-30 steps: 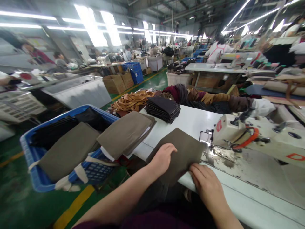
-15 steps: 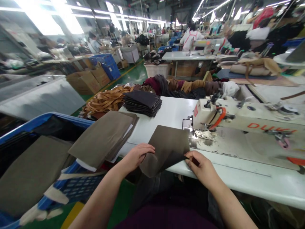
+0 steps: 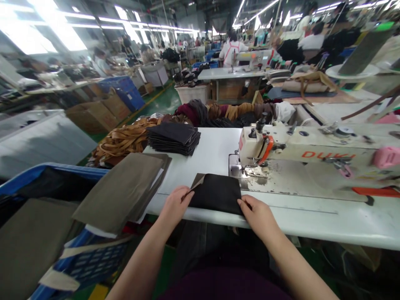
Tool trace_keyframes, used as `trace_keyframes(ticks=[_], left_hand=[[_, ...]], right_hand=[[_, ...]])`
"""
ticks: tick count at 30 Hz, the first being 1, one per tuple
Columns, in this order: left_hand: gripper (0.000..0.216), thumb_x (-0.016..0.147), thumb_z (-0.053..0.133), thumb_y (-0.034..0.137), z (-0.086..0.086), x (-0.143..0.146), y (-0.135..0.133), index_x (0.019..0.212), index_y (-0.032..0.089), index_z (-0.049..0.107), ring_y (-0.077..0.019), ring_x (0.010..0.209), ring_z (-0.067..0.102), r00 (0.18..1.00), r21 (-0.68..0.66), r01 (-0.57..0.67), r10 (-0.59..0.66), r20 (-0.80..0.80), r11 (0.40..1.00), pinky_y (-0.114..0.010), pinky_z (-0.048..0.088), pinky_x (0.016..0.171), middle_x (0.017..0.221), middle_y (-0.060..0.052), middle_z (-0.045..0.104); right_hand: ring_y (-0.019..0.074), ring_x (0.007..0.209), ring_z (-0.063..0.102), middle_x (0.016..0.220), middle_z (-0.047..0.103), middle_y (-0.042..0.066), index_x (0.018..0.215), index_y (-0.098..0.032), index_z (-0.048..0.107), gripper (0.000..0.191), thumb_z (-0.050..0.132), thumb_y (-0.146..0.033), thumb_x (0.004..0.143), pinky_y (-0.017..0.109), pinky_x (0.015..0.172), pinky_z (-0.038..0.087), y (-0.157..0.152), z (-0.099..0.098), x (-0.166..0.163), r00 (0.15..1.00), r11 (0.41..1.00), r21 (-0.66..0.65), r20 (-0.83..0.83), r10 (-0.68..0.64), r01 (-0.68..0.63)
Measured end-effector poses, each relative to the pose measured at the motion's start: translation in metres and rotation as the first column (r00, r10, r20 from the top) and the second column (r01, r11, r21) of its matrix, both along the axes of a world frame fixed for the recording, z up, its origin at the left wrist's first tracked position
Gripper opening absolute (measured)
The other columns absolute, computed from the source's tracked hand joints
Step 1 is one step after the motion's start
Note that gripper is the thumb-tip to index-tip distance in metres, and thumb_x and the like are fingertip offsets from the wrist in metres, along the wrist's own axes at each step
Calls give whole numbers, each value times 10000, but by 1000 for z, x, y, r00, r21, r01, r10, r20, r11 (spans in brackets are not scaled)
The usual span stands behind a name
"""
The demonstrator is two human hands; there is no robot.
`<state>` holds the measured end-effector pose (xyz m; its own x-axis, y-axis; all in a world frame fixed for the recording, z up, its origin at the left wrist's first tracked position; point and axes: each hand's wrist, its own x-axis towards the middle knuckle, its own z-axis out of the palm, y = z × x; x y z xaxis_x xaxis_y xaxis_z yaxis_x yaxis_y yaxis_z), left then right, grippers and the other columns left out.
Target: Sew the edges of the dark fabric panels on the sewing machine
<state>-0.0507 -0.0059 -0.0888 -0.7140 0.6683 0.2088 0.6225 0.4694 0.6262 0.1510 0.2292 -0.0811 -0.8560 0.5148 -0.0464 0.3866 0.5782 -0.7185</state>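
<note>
A dark fabric piece (image 3: 215,193) lies folded over on the white table (image 3: 218,150), dark side up, with a brown corner showing at its left. My left hand (image 3: 175,206) pinches its left edge. My right hand (image 3: 258,214) grips its right front corner. Just beyond the piece stands a cream sewing machine (image 3: 296,148) with its needle area to the right of the fabric.
A stack of dark pieces (image 3: 173,137) sits further back on the table. Brown panels (image 3: 125,189) overhang the table's left end onto a blue crate (image 3: 46,216). Tan straps (image 3: 121,139) and piled garments (image 3: 225,112) lie behind. Other workers sit at distant tables.
The brown piece has been folded over onto itself, so its dark side now faces up. Both hands drew closer to the table edge, and the view swung to the right.
</note>
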Motion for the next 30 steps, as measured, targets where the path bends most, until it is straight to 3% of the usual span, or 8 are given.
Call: trace_keyframes(ticks=[5, 9, 11, 14, 18, 21, 25, 30], left_hand=[[269, 1012, 451, 389, -3, 1, 4, 880, 205, 595, -257, 951, 633, 992, -100, -91, 81, -99, 991, -386, 503, 909, 958, -79, 653], [218, 979, 515, 307, 12, 6, 19, 1157, 188, 556, -285, 1009, 633, 956, -120, -238, 210, -205, 964, -427, 532, 901, 1163, -123, 617], [264, 988, 517, 274, 24, 10, 36, 1235, 183, 541, -303, 1138, 595, 952, -107, -161, 125, -281, 981, -459, 504, 996, 1263, -142, 588], [293, 995, 552, 252, 40, 15, 66, 1284, 203, 568, -340, 1368, 446, 923, -164, 47, -105, -371, 985, -520, 384, 1151, 1361, -122, 577], [430, 929, 692, 238, 47, 18, 100, 1342, 242, 573, -389, 1534, 147, 864, -259, 123, -232, -446, 958, -652, 120, 1236, 1523, -96, 477], [412, 957, 664, 244, 45, 12, 118, 1356, 247, 562, -336, 1483, 306, 860, -343, 222, -349, -372, 913, -621, 155, 1229, 1423, -91, 579], [183, 983, 630, 284, 39, -6, 132, 1141, 202, 674, -270, 1180, 591, 859, -436, 367, -479, -179, 822, -449, 398, 1089, 1141, -82, 704], [142, 978, 630, 318, 34, -20, 139, 972, 198, 705, -229, 944, 633, 887, -396, 385, -452, -88, 834, -337, 473, 874, 956, -48, 700]], right_hand=[[183, 639, 595, 707, 648, 6, 855, -235, 581, 257, 435, -355, 1030, 289, 608, 289, -12, 2, -4, 991, 962, 270, 117, -68, 34], [194, 680, 654, 773, 698, 28, 951, -220, 628, 280, 404, -348, 1061, 295, 627, 329, -17, -7, -1, 998, 919, 393, 62, -17, -9], [194, 722, 672, 833, 717, 38, 1000, -214, 645, 301, 385, -348, 1073, 289, 650, 359, -17, -11, 2, 1000, 903, 430, -2, 22, -20], [191, 752, 679, 880, 727, 47, 1037, -206, 659, 323, 371, -346, 1079, 280, 675, 390, -17, -15, 5, 996, 895, 446, -79, 47, -7], [187, 761, 678, 891, 729, 42, 1052, -203, 664, 305, 390, -335, 1078, 274, 691, 403, -17, -16, 6, 994, 910, 414, -102, 48, -1], [190, 775, 678, 910, 730, 49, 1074, -198, 666, 305, 395, -337, 1079, 274, 697, 409, -17, -16, 5, 993, 910, 415, -105, 51, -2], [186, 769, 680, 918, 731, 52, 1069, -196, 662, 308, 386, -335, 1078, 272, 683, 409, -16, -16, 6, 993, 909, 416, -112, 40, 11], [200, 721, 689, 854, 730, 51, 1075, -184, 623, 256, 413, -329, 1055, 285, 645, 399, -18, -13, 5, 999, 928, 369, -45, -30, 45]])
